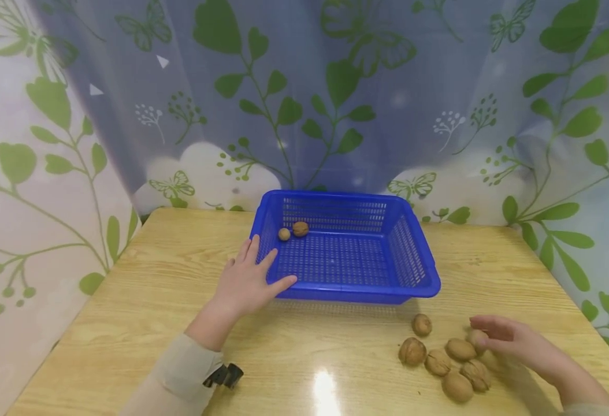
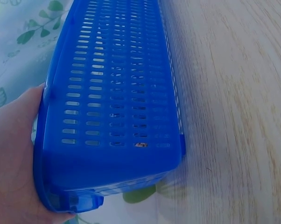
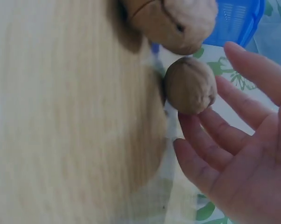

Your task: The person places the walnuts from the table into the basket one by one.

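Observation:
My left hand rests with spread fingers on the near left corner of a blue plastic basket. In the left wrist view, that hand lies along the rim of the basket. Two walnuts, a larger one and a smaller one, lie in the basket's far left corner. My right hand reaches to a walnut at the right edge of a loose group. In the right wrist view, the right hand has parted, relaxed fingers, with fingertips by that walnut.
Several walnuts lie on the wooden table in front of the basket's right side. A larger, cracked-looking walnut is close beside the reached one. A leaf-patterned curtain hangs behind the table and along both sides.

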Demonstrator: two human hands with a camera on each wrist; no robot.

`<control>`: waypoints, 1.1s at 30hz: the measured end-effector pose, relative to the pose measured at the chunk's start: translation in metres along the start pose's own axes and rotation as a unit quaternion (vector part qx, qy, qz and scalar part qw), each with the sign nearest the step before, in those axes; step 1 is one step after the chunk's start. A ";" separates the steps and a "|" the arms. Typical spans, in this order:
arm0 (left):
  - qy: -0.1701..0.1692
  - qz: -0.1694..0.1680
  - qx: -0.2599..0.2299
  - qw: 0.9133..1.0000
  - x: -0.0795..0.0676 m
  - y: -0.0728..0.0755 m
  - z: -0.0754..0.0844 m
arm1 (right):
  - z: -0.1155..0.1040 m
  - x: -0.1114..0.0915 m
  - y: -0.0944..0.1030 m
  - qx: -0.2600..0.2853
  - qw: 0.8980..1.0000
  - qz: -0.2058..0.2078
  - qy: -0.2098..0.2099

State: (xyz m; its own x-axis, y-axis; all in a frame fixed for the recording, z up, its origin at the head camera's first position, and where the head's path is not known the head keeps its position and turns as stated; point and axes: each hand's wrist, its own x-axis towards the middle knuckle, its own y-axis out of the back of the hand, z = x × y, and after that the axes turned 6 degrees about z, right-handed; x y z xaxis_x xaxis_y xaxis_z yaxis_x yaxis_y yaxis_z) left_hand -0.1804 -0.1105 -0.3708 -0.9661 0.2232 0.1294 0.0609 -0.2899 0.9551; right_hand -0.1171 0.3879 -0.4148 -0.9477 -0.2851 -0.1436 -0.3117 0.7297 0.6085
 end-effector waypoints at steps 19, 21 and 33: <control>-0.006 -0.002 0.000 1.000 0.002 0.005 0.006 | 0.002 -0.003 -0.001 -0.065 0.996 0.057 -0.021; -0.004 0.000 0.000 1.000 0.002 0.005 0.005 | -0.004 0.000 0.001 -0.067 0.995 0.071 -0.020; -0.001 0.001 -0.004 1.000 0.001 0.001 0.000 | -0.049 0.015 0.012 -0.059 0.993 0.101 -0.013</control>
State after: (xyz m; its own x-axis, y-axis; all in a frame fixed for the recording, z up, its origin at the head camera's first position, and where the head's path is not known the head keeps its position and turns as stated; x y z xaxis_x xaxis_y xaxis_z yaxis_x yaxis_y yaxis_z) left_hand -0.1808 -0.1108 -0.3695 -0.9654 0.2249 0.1322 0.0610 -0.2983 0.9525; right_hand -0.1314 0.3624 -0.3716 -0.9920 -0.1228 -0.0275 -0.1054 0.6918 0.7144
